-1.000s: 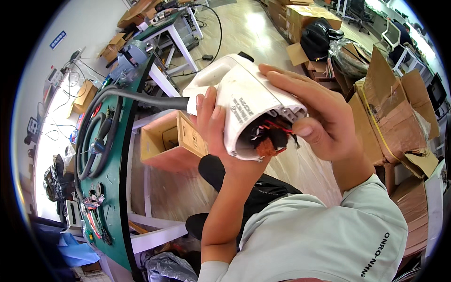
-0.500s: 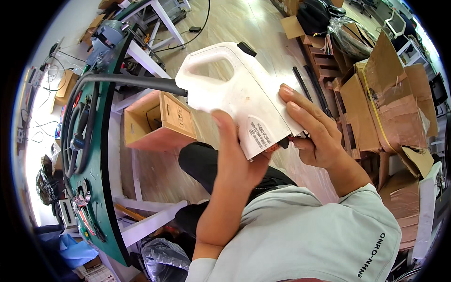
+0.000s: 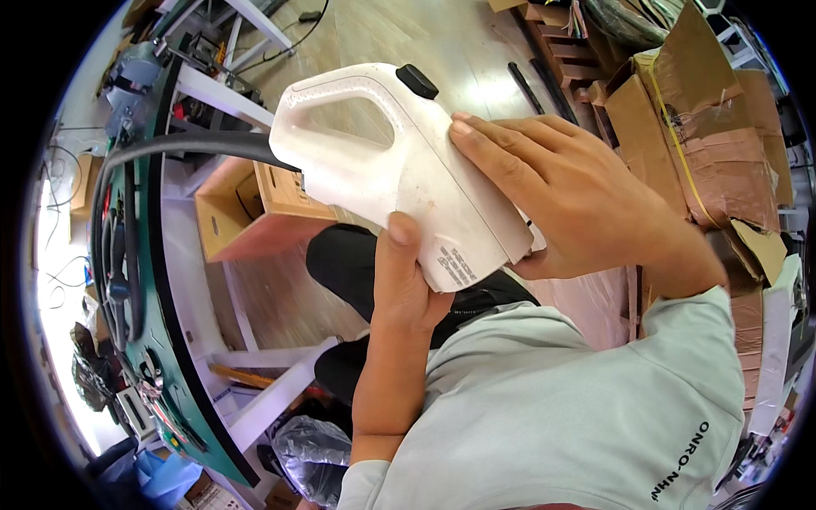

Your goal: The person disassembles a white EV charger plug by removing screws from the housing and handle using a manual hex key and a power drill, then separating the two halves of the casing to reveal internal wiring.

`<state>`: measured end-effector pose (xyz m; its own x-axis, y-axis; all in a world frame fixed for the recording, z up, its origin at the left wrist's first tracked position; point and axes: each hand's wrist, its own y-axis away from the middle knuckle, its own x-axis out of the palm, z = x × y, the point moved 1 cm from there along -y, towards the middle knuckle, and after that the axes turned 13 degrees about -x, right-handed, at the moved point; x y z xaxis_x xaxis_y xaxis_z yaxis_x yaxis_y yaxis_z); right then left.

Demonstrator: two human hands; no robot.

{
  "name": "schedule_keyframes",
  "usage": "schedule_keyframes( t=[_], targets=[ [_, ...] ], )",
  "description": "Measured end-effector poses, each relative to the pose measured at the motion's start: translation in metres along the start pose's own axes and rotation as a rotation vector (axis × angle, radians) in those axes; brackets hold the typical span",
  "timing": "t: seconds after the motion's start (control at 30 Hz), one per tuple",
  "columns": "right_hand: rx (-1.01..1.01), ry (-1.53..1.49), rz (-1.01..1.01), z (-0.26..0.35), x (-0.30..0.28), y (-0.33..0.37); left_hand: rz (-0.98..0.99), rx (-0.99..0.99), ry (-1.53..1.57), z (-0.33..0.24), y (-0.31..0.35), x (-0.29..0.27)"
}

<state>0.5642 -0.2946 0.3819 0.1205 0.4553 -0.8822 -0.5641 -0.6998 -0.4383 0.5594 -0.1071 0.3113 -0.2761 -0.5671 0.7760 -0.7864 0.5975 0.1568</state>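
A white charging gun [image 3: 429, 191] with a loop handle and a black button is held up in front of me. Its thick black cable [image 3: 200, 144] runs from the handle's rear to the green bench on the left. My left hand [image 3: 404, 280] grips the lower body near the front end, thumb on the printed side, other fingers hidden beneath. Along the opposite side lies my right hand [image 3: 561, 187], its long fingers over the housing edge and its palm by the front end. The front opening faces me and is mostly hidden by the hands.
On the left, the green-topped bench [image 3: 183, 374] carries coiled cable and hand tools [image 3: 153, 382]. Beside its white legs stands an open wooden box [image 3: 280, 221]. Cardboard cartons [image 3: 714, 153] and a wooden pallet are at the right. Two black rods [image 3: 527, 89] lie on the floor.
The charging gun has shifted slightly left in view. My right hand has moved further over its side, its fingers now higher on the housing and covering the front end more. My left hand keeps its hold.
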Motion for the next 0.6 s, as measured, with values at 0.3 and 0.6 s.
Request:
schedule_keyframes(
  t=[0.3, 0.6],
  targets=[
    [-0.034, -0.044, 0.195, 0.01, 0.009, -0.012, -0.169, -0.063, 0.01, -0.004, 0.016, 0.002],
    [-0.051, -0.179, 0.12, 0.013, 0.018, -0.008, -0.072, -0.039, -0.098, -0.003, 0.025, -0.006]
  ],
)
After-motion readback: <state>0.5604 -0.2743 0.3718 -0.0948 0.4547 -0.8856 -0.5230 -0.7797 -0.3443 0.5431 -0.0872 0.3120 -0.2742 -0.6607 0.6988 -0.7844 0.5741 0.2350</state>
